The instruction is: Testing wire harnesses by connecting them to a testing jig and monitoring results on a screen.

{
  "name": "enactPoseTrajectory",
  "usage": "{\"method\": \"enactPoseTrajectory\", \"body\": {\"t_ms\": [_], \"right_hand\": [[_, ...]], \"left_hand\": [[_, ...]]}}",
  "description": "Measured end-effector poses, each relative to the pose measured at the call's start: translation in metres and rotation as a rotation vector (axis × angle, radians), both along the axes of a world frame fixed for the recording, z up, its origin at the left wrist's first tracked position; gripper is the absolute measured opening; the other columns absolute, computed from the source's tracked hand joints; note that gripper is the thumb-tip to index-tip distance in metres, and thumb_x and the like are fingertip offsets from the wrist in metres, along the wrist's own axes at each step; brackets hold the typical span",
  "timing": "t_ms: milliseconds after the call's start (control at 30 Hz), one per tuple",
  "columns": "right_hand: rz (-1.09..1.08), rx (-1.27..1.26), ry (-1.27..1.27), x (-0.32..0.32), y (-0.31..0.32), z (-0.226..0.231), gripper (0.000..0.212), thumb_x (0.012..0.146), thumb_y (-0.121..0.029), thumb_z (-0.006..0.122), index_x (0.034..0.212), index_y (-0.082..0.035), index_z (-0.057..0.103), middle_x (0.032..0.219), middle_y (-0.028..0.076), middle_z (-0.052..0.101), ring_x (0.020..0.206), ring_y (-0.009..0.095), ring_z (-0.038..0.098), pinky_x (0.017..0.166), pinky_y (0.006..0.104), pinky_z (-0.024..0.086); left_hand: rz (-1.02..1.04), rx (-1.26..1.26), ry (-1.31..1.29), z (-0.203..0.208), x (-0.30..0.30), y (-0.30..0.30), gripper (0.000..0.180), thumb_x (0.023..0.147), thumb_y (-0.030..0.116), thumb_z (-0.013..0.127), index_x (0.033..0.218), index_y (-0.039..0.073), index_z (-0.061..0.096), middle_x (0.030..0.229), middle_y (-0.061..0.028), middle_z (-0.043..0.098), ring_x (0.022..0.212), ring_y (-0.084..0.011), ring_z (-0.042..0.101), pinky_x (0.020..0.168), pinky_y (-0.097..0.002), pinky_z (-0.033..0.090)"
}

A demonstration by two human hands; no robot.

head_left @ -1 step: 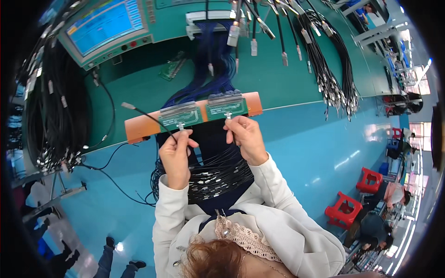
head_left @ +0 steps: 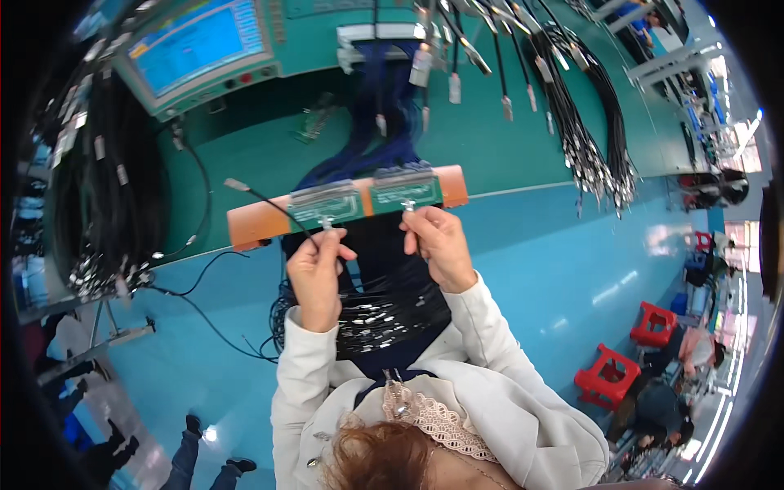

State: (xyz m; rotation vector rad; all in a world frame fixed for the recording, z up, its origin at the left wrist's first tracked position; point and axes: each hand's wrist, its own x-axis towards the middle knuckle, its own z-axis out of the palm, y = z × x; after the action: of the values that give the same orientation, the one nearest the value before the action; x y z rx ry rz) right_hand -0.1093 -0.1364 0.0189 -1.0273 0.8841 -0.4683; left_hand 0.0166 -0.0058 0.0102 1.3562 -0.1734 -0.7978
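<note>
Bench items, boards and both hands appear slightly farther right in the frame than in the earlier one; the hands' position at the boards is unchanged. Left hand (head_left: 317,273), at center: thumb and fingers pinch a silvery left connector (head_left: 327,222) at the lower edge of the left circuit board (head_left: 347,204). Black cable (head_left: 273,204) extends from this hand toward the upper left, its metal tip clear of the board. Right hand (head_left: 445,245): fingertips grasp a right connector (head_left: 408,206) at the lower edge of the right circuit board (head_left: 420,193). Full seating of either connector cannot be determined.

Both green boards sit side by side on an orange holder (head_left: 257,224), center of frame. Dark blue wires (head_left: 359,147) run from the boards to a white block (head_left: 349,55) at upper center. Below the hands, a bundle of black cables (head_left: 380,314) lies across the lap. Instrument screen (head_left: 196,49): upper left. Hanging cables (head_left: 584,122): upper right. Red stools (head_left: 653,324): lower right.
</note>
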Motion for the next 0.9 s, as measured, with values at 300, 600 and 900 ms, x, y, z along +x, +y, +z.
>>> {"method": "enactPoseTrajectory", "body": {"t_ms": [300, 600, 900], "right_hand": [[0.077, -0.234, 0.084, -0.020, 0.007, 0.004, 0.019, 0.087, -0.018, 0.061, 0.094, -0.001, 0.060, 0.077, 0.003, 0.061, 0.053, 0.003, 0.041, 0.045, 0.0190, 0.031], [-0.220, -0.502, -0.001, -0.118, 0.014, 0.012, 0.024, 0.100, -0.021, 0.038, 0.104, -0.002, 0.054, 0.073, 0.003, 0.056, 0.059, 0.005, 0.039, 0.055, 0.0202, 0.035], [-0.554, -0.384, -0.088, -0.163, -0.005, 0.002, 0.025, 0.100, -0.026, 0.039, 0.104, -0.003, 0.049, 0.081, 0.002, 0.054, 0.062, 0.003, 0.039, 0.056, 0.0189, 0.032]], "left_hand": [[-0.038, 0.041, -0.202, 0.004, 0.007, 0.023, 0.020, 0.093, 0.021, 0.055, 0.098, 0.002, 0.058, 0.074, -0.0001, 0.053, 0.051, -0.0018, 0.036, 0.044, -0.0181, 0.025], [0.363, -0.037, -0.283, 0.047, 0.023, 0.166, 0.021, 0.099, 0.021, 0.041, 0.105, 0.003, 0.050, 0.064, 0.0018, 0.044, 0.054, -0.0028, 0.033, 0.049, -0.0194, 0.029], [0.660, -0.274, -0.364, 0.066, 0.055, 0.240, 0.018, 0.098, 0.016, 0.042, 0.109, 0.003, 0.047, 0.071, 0.0000, 0.048, 0.058, -0.0039, 0.035, 0.053, -0.0212, 0.030]]}}
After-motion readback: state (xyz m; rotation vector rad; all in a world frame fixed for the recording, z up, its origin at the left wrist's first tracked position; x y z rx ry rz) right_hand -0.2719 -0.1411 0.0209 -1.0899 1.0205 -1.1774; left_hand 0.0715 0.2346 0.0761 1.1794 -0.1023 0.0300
